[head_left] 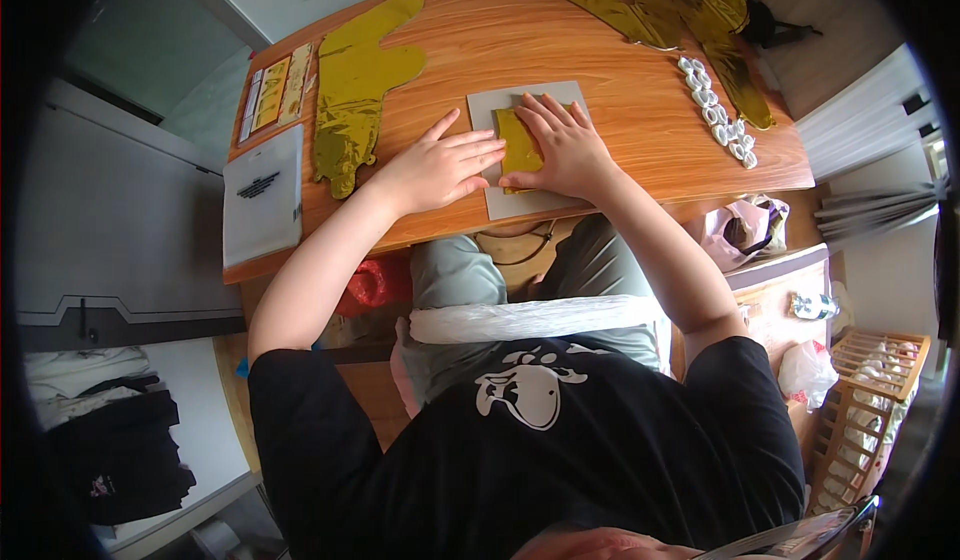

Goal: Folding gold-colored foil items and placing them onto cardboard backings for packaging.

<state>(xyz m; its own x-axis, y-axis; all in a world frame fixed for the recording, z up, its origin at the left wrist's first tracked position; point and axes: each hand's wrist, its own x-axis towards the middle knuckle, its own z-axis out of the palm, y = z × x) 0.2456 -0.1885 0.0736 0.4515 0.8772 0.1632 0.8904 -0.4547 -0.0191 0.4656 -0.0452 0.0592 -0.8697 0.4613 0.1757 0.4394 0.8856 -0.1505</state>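
Observation:
A folded piece of shiny gold foil (517, 145) lies on a light grey rectangular sheet (482, 108) near the table's front edge. My right hand (570, 155) rests flat over the right part of the foil, fingers stretched toward the far side, thumb along its near edge. From the left, my left hand (435, 170) reaches in with its fingers apart. Its fingertips are at the foil's left edge, over the grey sheet; whether they touch the foil I cannot tell. The part of the foil beneath my right palm is hidden.
A flat gold foil balloon (352, 85) lies at left, beside a printed package (278, 95) and a clear sleeve (262, 225) with black strips. More gold foil (625, 12) spreads at far right, near several white rings (712, 116). A white plastic roll (530, 318) crosses my lap.

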